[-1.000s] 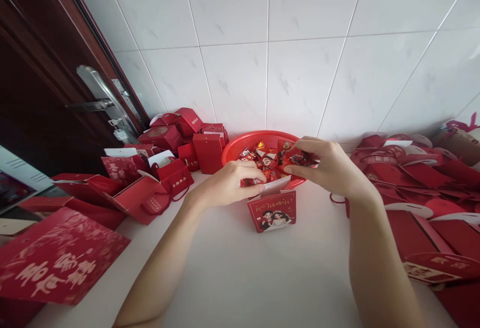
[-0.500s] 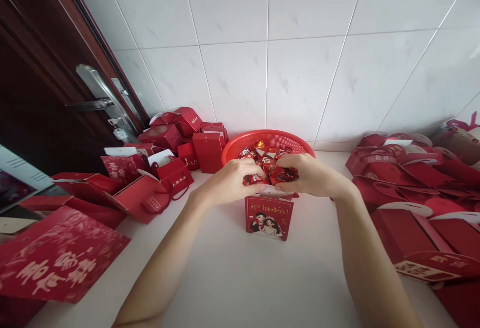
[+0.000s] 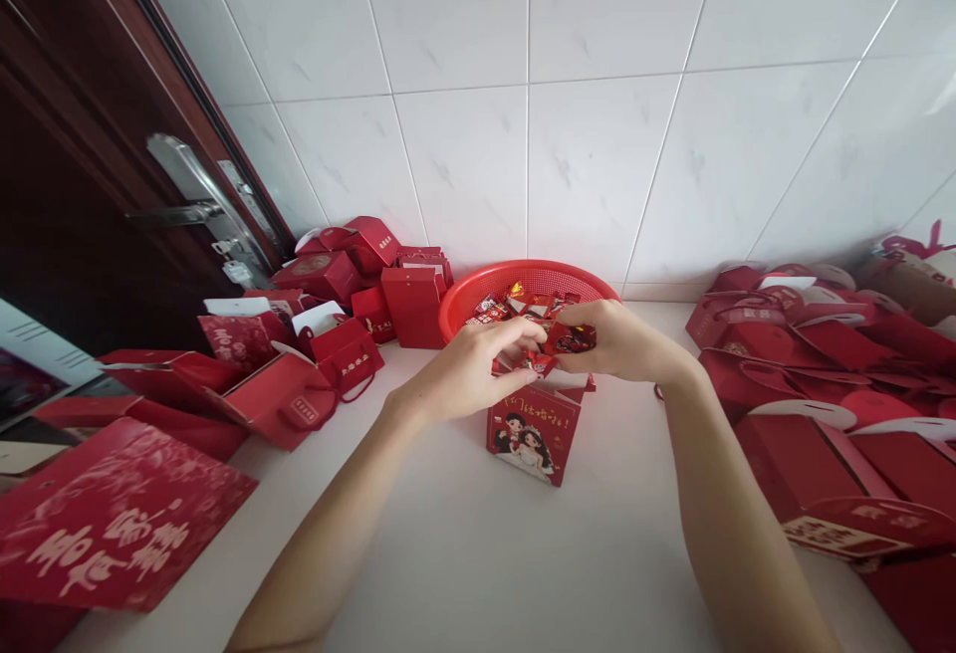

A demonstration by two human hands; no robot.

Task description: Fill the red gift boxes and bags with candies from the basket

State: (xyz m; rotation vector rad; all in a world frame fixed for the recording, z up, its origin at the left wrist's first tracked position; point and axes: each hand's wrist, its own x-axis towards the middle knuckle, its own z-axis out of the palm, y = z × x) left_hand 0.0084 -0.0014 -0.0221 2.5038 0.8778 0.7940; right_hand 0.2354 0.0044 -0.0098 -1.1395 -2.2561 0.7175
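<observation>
A small red gift box (image 3: pixel 532 439) with a cartoon bride and groom on its front stands on the white table, its top open. Just above its mouth, my left hand (image 3: pixel 489 359) is closed on a red-wrapped candy (image 3: pixel 539 364). My right hand (image 3: pixel 608 339) pinches another dark-and-red candy packet (image 3: pixel 574 337) beside it. Right behind the box sits a red plastic basket (image 3: pixel 457 303) holding several wrapped candies (image 3: pixel 515 305). My hands partly hide the basket's front and the box's opening.
Red gift boxes (image 3: pixel 336 349) crowd the left side, with a large flat red bag (image 3: pixel 112 524) nearest. More red boxes (image 3: pixel 814 474) are piled along the right. A tiled wall (image 3: pixel 597 135) closes the back, and a dark door with a handle (image 3: pixel 194 210) stands at left.
My left hand has come down a little over the box's top edge with its candy. The right hand has stayed nearly in place, still holding its packet.
</observation>
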